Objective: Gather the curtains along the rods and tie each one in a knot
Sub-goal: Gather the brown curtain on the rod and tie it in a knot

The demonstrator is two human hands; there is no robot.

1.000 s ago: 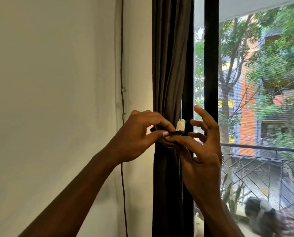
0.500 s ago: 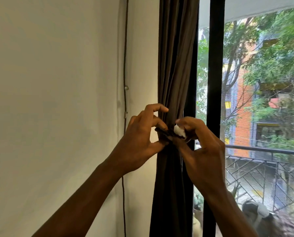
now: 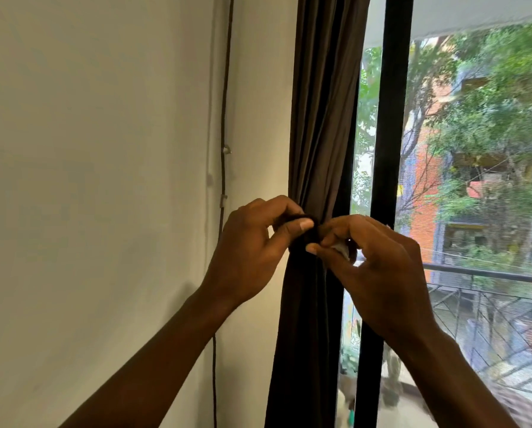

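A pale wall (image 3: 104, 180) is seen at left, a black window frame (image 3: 388, 118) and trees at right. Between them a dark brown curtain (image 3: 323, 118) hangs gathered into a narrow bundle. At its waist a dark band (image 3: 312, 234) is pinched by the left hand (image 3: 252, 251), and a small white piece (image 3: 340, 248) by the right hand (image 3: 379, 267). The band is probably best kept taut while the knot is drawn snug.

No text, label, brand or number can be read anywhere here; a small yellow patch on the far building (image 3: 428, 193) to the right is too blurred to tell
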